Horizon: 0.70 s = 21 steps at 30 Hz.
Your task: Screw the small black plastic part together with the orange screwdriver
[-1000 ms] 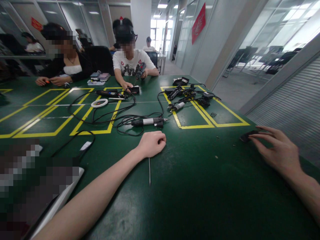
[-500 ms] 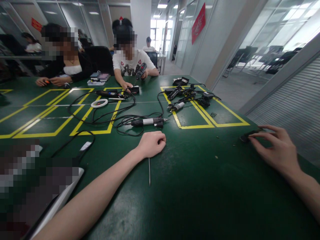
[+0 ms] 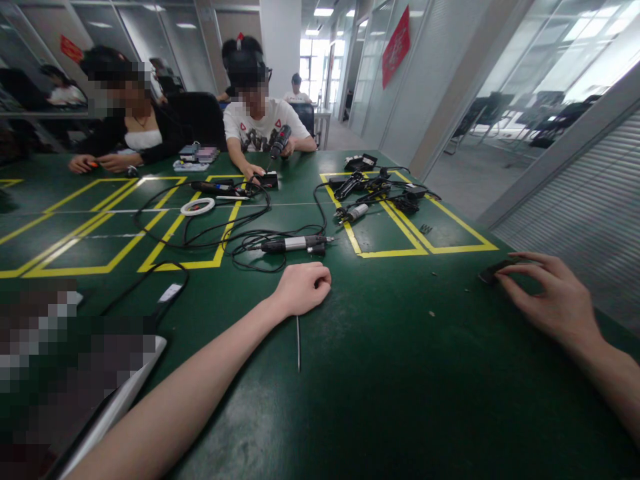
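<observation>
My left hand [image 3: 304, 288] rests on the green table in a loose fist, with its fingers curled in. A thin metal rod [image 3: 299, 343] sticks out from under the heel of this hand toward me; its other end is hidden, and whatever the fist holds cannot be made out. Over at the right edge of the table, my right hand [image 3: 557, 297] pinches a small dark flat piece [image 3: 493, 273] between thumb and fingers. Just beyond my left hand lies a black and silver corded electric screwdriver [image 3: 295, 244].
Black cables [image 3: 255, 230] loop across the table. A white ring [image 3: 197, 207], a second silver tool [image 3: 356, 213] and a small spring [image 3: 425, 229] lie farther back. Blurred devices [image 3: 100, 380] sit at left. Opposite, a person holds a power drill [image 3: 281, 142] over a black box [image 3: 270, 179].
The view has shifted very slightly. Both hands keep their places and grips, and the objects on the table have not moved.
</observation>
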{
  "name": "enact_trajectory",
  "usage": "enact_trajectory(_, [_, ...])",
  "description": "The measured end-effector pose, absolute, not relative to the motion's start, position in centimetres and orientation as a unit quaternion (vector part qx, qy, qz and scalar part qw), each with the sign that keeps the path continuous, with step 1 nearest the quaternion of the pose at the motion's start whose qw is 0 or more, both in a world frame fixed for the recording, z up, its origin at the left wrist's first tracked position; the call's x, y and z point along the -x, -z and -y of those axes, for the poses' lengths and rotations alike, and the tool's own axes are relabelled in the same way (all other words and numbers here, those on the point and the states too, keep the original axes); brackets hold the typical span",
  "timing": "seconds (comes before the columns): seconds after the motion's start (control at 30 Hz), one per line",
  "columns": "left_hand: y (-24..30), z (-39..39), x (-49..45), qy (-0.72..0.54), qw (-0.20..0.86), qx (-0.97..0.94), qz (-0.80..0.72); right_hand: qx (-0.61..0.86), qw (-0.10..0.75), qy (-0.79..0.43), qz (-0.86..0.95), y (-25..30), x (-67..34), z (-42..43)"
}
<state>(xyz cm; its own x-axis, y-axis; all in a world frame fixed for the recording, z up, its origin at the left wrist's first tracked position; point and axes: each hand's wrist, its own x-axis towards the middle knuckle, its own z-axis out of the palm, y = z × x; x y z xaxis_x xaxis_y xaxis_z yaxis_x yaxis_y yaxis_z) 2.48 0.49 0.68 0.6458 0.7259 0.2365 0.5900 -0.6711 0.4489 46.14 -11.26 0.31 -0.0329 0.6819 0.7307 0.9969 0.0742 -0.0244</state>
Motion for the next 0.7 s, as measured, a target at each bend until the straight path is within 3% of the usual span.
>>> enact_trajectory(0.37, [-0.7,-0.5,-2.4,-0.203,0.171,-0.89,-0.37,0.662,0.334,0.185,0.645,-0.4,-46.1,11.4])
enact_trajectory(0.57, [-0.8,-0.5,-2.4,-0.202,0.174,-0.889,-0.372,0.694,0.497,-0.002,0.521,-0.6,-44.7,10.9])
enact_trajectory(0.7, [-0.8,-0.5,-2.4,-0.2,0.171,-0.89,-0.371,0.726,0.501,-0.098,0.461,-0.3,-44.7,10.8])
